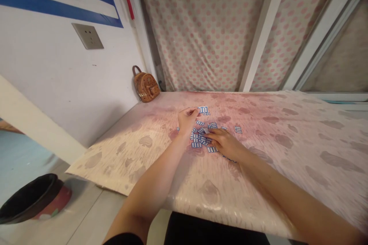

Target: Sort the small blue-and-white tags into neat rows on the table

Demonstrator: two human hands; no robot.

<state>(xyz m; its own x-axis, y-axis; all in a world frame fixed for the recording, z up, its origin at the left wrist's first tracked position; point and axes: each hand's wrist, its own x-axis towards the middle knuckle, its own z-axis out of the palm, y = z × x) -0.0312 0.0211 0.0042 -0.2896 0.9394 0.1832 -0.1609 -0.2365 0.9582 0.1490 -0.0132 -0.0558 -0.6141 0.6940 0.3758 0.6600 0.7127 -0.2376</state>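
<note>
My left hand (pixel 187 119) is closed, thumb and fingers pinched at the edge of a small blue-and-white striped card (pixel 203 110) raised at the far side of a pile. The pile (pixel 196 139) is made of several similar blue-and-white pieces, overlapping on the table. Over its right side, my right hand (pixel 225 141) has its fingers together around a small pale piece (pixel 206 131), whose face I cannot make out. A single striped piece (pixel 238 129) lies apart to the right. Part of the pile is hidden behind my left wrist and under my right hand.
A patterned cloth (pixel 287 141) covers the table. A small brown backpack-shaped bag (pixel 146 86) stands at its back left corner by the wall. Behind the table hangs a dotted curtain (pixel 201 26). A dark-rimmed bin (pixel 54 195) sits on the floor at left.
</note>
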